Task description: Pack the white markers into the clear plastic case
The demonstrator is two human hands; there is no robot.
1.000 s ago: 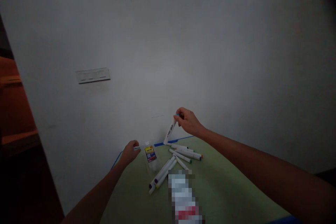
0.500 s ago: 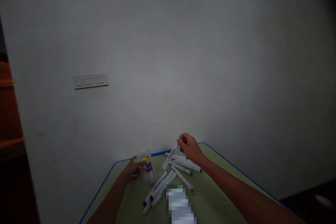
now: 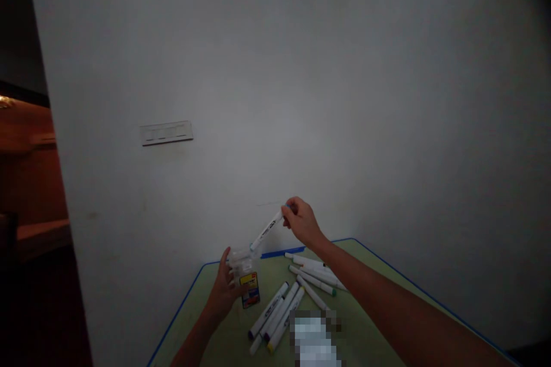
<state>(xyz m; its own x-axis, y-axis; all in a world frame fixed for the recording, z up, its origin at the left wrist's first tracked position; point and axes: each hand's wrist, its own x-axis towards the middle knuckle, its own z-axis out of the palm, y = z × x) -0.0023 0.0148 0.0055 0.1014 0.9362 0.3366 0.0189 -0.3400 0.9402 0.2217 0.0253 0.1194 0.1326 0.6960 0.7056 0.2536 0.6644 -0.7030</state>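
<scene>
My right hand pinches a white marker near its upper end, by a blue tip. The marker slants down to the left, its lower end at the mouth of a clear plastic container. Wrapped around that container's left side is my left hand. A yellow and dark label shows on the container's front. Several white markers with dark and yellow ends lie on the table to the right of the container. More white markers lie farther right, partly behind my right forearm.
The greenish table has blue edging and stands against a grey wall. A switch plate is fixed to the wall at left. A pixelated patch hides something at the table's near side. An orange-lit area shows far left.
My right hand has lifted the marker up and left, from above the loose markers to the container's mouth. My left hand now grips the container, which is tilted differently. The view has shifted left.
</scene>
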